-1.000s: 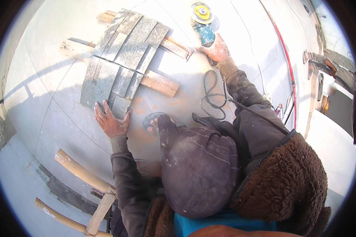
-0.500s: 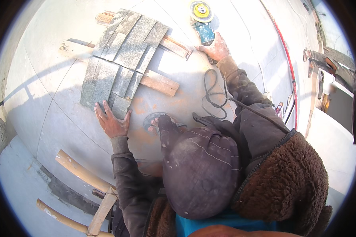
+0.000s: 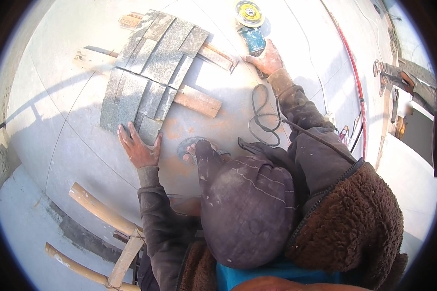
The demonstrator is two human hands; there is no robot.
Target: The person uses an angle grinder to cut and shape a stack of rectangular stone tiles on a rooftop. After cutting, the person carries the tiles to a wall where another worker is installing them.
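Observation:
At the far middle, my right hand (image 3: 267, 57) is closed around the body of a blue angle grinder (image 3: 252, 40). Its round yellow-and-silver disc (image 3: 249, 14) faces up, away from the stone. My left hand (image 3: 142, 148) lies with spread fingers, the fingertips touching the near edge of a grey stone cladding panel (image 3: 153, 63). Staggered strips make up the panel, and a dark seam crosses its middle. It rests on wooden battens (image 3: 197, 101) that stick out at both sides. The grinder's dark cord (image 3: 260, 114) loops beside my right forearm.
A red hose (image 3: 350, 63) and a thin white cable (image 3: 310, 43) run along the right. A wooden pole ladder (image 3: 102, 210) lies at the lower left. My sandalled foot (image 3: 192, 149) is on the dusty floor near the panel. Another person's leg (image 3: 398, 75) shows at the far right.
Almost nothing differs. The whole view has shifted very slightly; both hands, the grinder and the panel keep their places relative to one another.

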